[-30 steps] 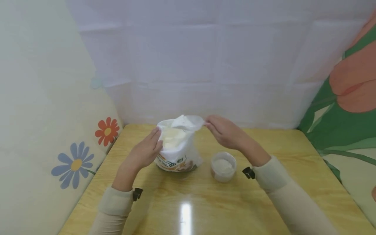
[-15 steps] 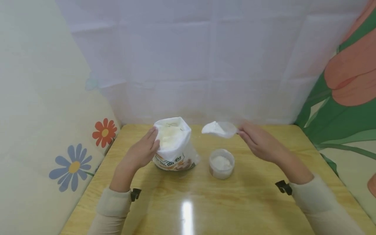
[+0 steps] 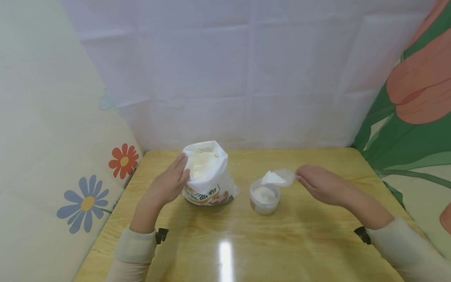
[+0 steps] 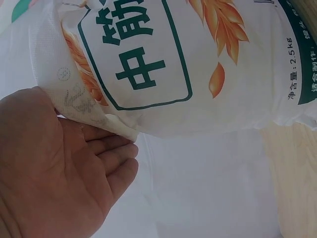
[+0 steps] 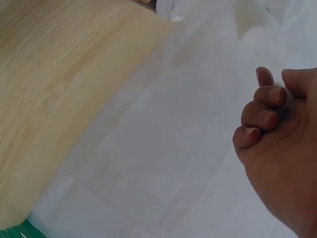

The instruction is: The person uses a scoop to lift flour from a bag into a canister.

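A white flour bag (image 3: 211,184) with printed lettering stands on the table, its top open and pale flour showing inside. My left hand (image 3: 170,181) grips the left side of its rim; in the left wrist view the fingers (image 4: 116,158) wrap the bag's edge. A clear scoop (image 3: 287,178) heaped with white flour (image 3: 273,178) tilts over the back right rim of a round clear tub (image 3: 265,205). My right hand (image 3: 322,185) holds the scoop's handle, which its curled fingers (image 5: 260,116) mostly hide in the right wrist view. White flour also lies in the tub.
The wooden table (image 3: 225,235) ends at the back against a hanging white cloth (image 3: 193,78). A flower-decorated wall (image 3: 42,137) borders the left side, and a panel with large painted flowers (image 3: 419,90) the right.
My right hand has carried the loaded scoop from above the bag's mouth rightward, then down to the tub. My left hand stays at the bag's rim.
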{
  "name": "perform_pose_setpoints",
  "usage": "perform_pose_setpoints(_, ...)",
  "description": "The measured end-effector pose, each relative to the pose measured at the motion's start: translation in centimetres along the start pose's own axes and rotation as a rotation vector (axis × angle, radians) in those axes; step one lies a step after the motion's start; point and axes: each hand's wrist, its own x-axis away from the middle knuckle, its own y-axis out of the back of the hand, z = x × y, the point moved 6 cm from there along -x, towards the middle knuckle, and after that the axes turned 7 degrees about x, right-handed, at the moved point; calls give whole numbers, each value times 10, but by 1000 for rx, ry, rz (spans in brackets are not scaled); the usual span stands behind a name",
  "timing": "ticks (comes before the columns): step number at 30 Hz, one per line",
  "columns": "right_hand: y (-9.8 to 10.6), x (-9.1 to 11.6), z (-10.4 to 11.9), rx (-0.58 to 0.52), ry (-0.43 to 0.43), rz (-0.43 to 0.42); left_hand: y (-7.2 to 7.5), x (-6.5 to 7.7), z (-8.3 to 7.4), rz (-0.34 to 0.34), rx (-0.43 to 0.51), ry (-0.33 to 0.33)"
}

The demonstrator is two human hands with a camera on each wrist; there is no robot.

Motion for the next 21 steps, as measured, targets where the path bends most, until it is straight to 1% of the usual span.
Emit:
perform_pose_setpoints(4,-4,-12,12,121,47,110,0,0,2,2,-3,8)
perform_pose_setpoints(6,-5,-20,20,201,77,161,0,1,2,3,-4,7)
perform_pose_setpoints(9,-6,-31,30,334,134,207,0,1,2,5,-8,5)
perform_pose_setpoints(12,-5,-40,35,439,184,238,-1,0,2,6,-9,4)
perform_pose_setpoints(17,-3,-51,42,524,198,296,-1,-1,1,7,-6,4)
perform_pose_setpoints(21,-2,-56,49,597,236,333,0,0,-1,7,-9,4)
